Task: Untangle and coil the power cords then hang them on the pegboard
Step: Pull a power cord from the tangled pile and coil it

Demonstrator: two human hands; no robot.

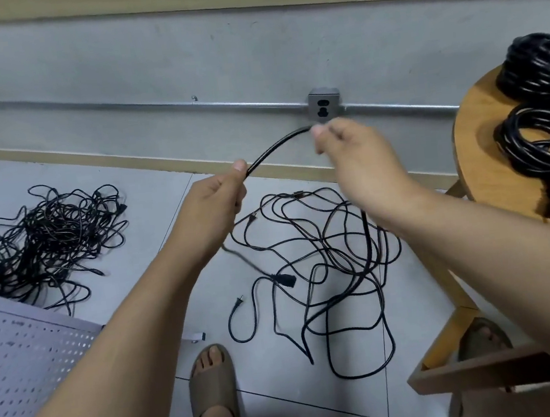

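My right hand (345, 147) is blurred, so I cannot tell whether its fingers pinch the thick cord (273, 148). The cord disappears behind that hand and shows again below my wrist. A stretch of it is also hidden inside my left hand (216, 198). The coiled cords (542, 71) on the round table (479, 150) run off the right edge, as does the table itself. The pegboard (26, 356) is cut by the left and bottom edges. My right foot (484, 338) is half hidden behind the table's lower frame. The tangle (53, 233) on the left is too dense to count its cords.
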